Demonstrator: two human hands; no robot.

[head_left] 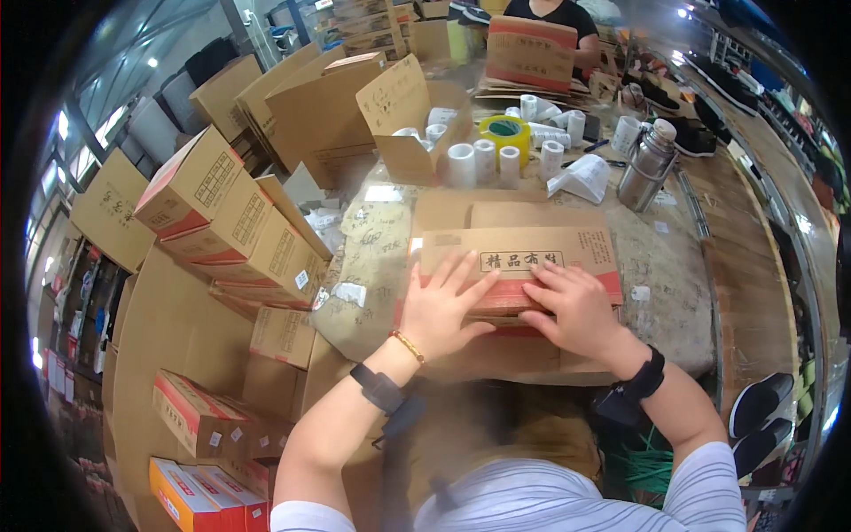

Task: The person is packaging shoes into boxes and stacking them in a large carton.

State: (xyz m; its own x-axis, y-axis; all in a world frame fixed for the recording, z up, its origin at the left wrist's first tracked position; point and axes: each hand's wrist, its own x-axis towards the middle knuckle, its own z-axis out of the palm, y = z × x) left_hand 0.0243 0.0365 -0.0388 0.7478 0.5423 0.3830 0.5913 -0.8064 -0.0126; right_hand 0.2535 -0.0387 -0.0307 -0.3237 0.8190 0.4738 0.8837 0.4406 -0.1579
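A brown cardboard box [567,244] with a red band and dark print lies in front of me on the worktable [372,239]. My left hand [448,306] rests on the box's left part, its fingers spread. On the right part lies my right hand [572,306], fingers stretched out over the red band. Both palms face down and neither hand grips anything. More flat cardboard shows behind the box and under its near edge.
Behind the box stand several white label rolls [461,166], a yellow tape roll [503,133] and a steel thermos [647,166]. Stacked cartons [199,182] fill the left side. Dark shoes [761,403] sit at right. Across the table, another person holds flat cardboard [530,55].
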